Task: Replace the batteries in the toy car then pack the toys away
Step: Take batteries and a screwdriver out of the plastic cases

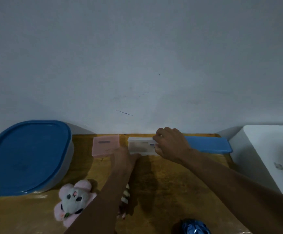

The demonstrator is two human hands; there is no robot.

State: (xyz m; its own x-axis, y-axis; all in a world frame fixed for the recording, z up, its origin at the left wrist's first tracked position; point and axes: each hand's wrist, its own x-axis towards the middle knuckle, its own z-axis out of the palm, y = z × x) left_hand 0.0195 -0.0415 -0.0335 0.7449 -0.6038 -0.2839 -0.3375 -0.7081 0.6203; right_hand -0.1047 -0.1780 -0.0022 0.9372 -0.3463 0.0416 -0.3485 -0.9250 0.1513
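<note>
A: Both hands on the clear plastic box (141,146) at the counter's (162,183) back, beside the pink case (105,146).
B: Right hand (170,145) pinches its right end; left hand (123,157) grips the near left corner.
A: Plush toy (73,200) lies near the blue-lidded container (27,157).

home | plush toy (74,200), plastic storage tub (27,157), wooden table (162,183)
</note>
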